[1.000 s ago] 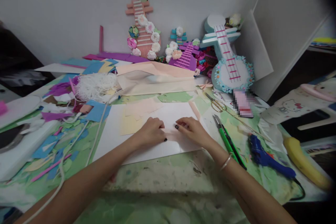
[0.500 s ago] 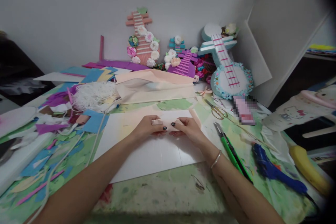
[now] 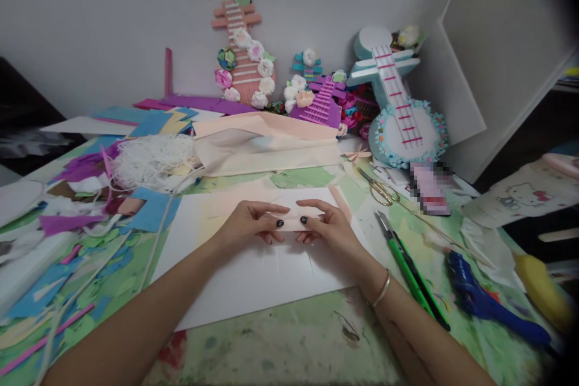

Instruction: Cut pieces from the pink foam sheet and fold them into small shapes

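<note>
Between my two hands is a small piece of pale pink paper (image 3: pixel 292 224), stretched level above a white board (image 3: pixel 235 295). My left hand (image 3: pixel 250 223) pinches its left end, black-nailed thumb in front and the other fingers behind. On the right end, my right hand (image 3: pixel 329 223) has a matching pinch, with its index finger lifted over the top edge. Peach paper (image 3: pixel 226 200) lies on the board's far left part, and a narrow peach strip (image 3: pixel 340 202) lies near its far right corner.
Right of the board lie a green utility knife (image 3: pixel 409 277), scissors (image 3: pixel 382 190) and a blue glue gun (image 3: pixel 488 307). Paper scraps and a white string pile (image 3: pixel 151 160) cover the left side. Folded peach paper (image 3: pixel 271 154) and decorated instrument models, one a blue-white lute (image 3: pixel 402 120), stand behind.
My fingers have opened out somewhat, index fingers now raised, and the paper between them shows as a flatter strip. The camera view has shifted slightly.
</note>
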A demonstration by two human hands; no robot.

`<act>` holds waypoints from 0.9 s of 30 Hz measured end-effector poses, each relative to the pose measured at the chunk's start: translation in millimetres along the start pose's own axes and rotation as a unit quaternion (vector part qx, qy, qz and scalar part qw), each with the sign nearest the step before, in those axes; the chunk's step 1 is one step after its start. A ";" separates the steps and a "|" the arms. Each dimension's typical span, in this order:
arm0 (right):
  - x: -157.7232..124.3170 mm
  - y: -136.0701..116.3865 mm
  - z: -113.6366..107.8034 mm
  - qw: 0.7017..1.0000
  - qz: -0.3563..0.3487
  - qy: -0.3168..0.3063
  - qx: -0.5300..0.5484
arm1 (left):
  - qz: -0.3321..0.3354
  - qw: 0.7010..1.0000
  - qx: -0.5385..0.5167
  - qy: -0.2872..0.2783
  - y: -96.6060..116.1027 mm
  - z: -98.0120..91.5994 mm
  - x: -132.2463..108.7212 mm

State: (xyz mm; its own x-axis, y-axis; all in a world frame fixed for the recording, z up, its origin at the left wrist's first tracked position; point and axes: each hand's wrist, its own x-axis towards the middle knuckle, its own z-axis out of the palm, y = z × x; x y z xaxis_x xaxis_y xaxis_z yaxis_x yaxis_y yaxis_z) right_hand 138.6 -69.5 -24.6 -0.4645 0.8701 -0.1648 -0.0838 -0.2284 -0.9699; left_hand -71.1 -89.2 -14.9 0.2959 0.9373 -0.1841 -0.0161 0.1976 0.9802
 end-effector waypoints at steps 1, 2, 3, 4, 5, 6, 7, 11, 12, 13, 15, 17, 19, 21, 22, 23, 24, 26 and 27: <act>-1.0 0.4 -0.3 1.000 -0.008 -0.001 0.005 | -0.003 1.000 0.004 0.000 0.0 0.6 -0.3; -1.8 1.0 -0.5 1.000 -0.018 0.001 0.010 | -0.005 1.000 0.009 0.002 0.4 1.2 -0.6; -2.3 1.9 -0.5 0.999 -0.028 0.005 0.015 | -0.008 1.000 0.012 0.007 1.1 1.8 -0.9; -2.4 2.7 -0.3 0.999 -0.037 0.011 0.020 | -0.010 1.000 0.012 0.012 1.7 2.4 -0.9; -2.4 3.5 0.2 0.999 -0.043 0.017 0.025 | -0.010 1.000 0.012 0.016 2.3 2.7 -0.8; -2.2 4.2 0.7 0.998 -0.046 0.023 0.029 | -0.009 1.000 0.012 0.020 2.7 3.0 -0.5; -2.0 4.7 1.4 0.998 -0.047 0.028 0.031 | -0.006 1.000 0.012 0.024 2.7 3.2 -0.1; -1.8 5.3 4.1 0.997 -0.041 0.049 0.032 | 0.010 0.999 0.026 0.046 0.7 4.2 2.3; -1.9 5.6 4.3 0.997 -0.043 0.054 0.031 | 0.014 0.998 0.031 0.054 0.0 4.8 2.7; -1.9 6.0 4.3 0.997 -0.046 0.059 0.028 | 0.018 0.997 0.037 0.062 -0.4 5.5 2.8; -1.8 7.2 3.7 0.996 -0.055 0.064 0.010 | 0.024 0.996 0.045 0.076 -0.7 7.3 2.2; -1.5 8.6 2.9 0.996 -0.065 0.065 -0.019 | 0.028 0.995 0.046 0.087 0.0 9.2 1.1; -1.2 9.6 2.5 0.995 -0.070 0.061 -0.039 | 0.032 0.994 0.043 0.096 1.1 10.7 -0.1; -1.0 9.9 2.9 0.995 -0.072 0.060 -0.041 | 0.035 0.994 0.046 0.093 1.9 11.8 -0.9; -1.0 9.9 3.3 0.995 -0.073 0.060 -0.038 | 0.035 0.994 0.049 0.087 2.0 12.3 -1.1; -1.1 9.7 3.9 0.995 -0.075 0.059 -0.036 | 0.034 0.995 0.053 0.080 1.8 12.7 -1.3; -1.2 9.4 4.4 0.995 -0.077 0.060 -0.035 | 0.033 0.995 0.058 0.074 1.3 13.0 -1.4; -1.8 8.5 5.3 0.994 -0.079 0.061 -0.039 | 0.033 0.995 0.067 0.071 -0.1 13.4 -1.5; -2.3 7.9 5.6 0.994 -0.079 0.061 -0.038 | 0.034 0.994 0.072 0.074 -1.0 13.4 -1.5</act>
State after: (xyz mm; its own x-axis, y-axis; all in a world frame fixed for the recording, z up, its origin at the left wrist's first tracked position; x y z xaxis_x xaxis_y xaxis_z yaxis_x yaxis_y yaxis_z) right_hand 134.0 -75.7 -31.0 -0.3403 0.9400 -0.0254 -0.0773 -0.0549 -0.9955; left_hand -58.7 -94.7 -14.6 0.1546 0.9812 -0.1151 0.1094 0.0987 0.9891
